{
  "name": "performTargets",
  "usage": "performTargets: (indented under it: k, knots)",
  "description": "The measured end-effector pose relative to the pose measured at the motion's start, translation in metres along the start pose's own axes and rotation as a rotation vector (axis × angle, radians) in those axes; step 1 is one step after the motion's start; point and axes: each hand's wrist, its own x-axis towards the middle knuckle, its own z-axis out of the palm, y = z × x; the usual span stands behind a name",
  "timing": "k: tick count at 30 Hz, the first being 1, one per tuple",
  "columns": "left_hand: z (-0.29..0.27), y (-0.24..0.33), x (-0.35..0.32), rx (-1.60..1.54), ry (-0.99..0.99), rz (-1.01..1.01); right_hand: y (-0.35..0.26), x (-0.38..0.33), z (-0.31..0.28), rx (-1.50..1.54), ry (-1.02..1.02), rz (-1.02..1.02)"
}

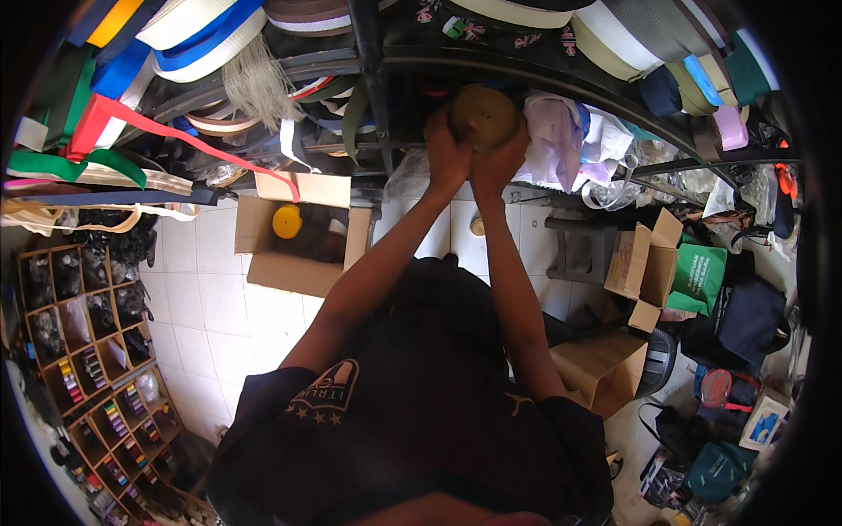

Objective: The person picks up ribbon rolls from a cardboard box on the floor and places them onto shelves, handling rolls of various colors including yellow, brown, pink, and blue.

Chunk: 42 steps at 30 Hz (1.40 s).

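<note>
Both arms reach forward to the dark shelf rack. Between my hands is a round, olive-brown roll of webbing (484, 117), its flat coiled side facing me. My left hand (448, 151) is closed round its left edge, and my right hand (502, 159) grips it from below and the right. The fingertips behind the roll are hidden. Just right of my right hand, lilac and white plastic bags (561, 140) bulge from the shelf.
Rolls of coloured webbing (210, 35) crowd the upper rack, with a red strap (193, 140) hanging loose. Below left stands an open carton (294, 272) holding a yellow roll (287, 222). A grey stool (579, 250), more cartons (605, 364) and bags (737, 316) lie to the right. Thread cubbies (96, 351) stand left.
</note>
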Motion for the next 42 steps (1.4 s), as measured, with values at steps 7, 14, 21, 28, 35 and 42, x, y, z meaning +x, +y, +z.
performTargets:
  k: [7,14,21,28,35,42]
  knots:
    - [-0.032,0.041,-0.039,-0.339,0.003,-0.279,-0.010,-0.041,-0.028,0.146,0.014,-0.008]
    - [-0.098,0.021,-0.072,-0.359,0.106,-0.417,-0.007,-0.072,-0.056,0.374,-0.279,-0.099]
    - [-0.116,0.027,-0.073,-0.270,0.054,-0.393,0.018,0.005,-0.012,-0.131,-0.171,-0.157]
    - [-0.101,0.020,-0.071,-0.282,0.071,-0.413,0.005,0.026,0.010,-0.503,-0.281,-0.134]
    - [-0.093,0.007,-0.067,-0.233,-0.032,-0.334,0.021,0.029,0.016,-0.445,-0.226,-0.102]
    - [-0.094,0.005,-0.067,-0.246,-0.013,-0.333,0.015,0.034,-0.001,-0.361,-0.245,-0.081]
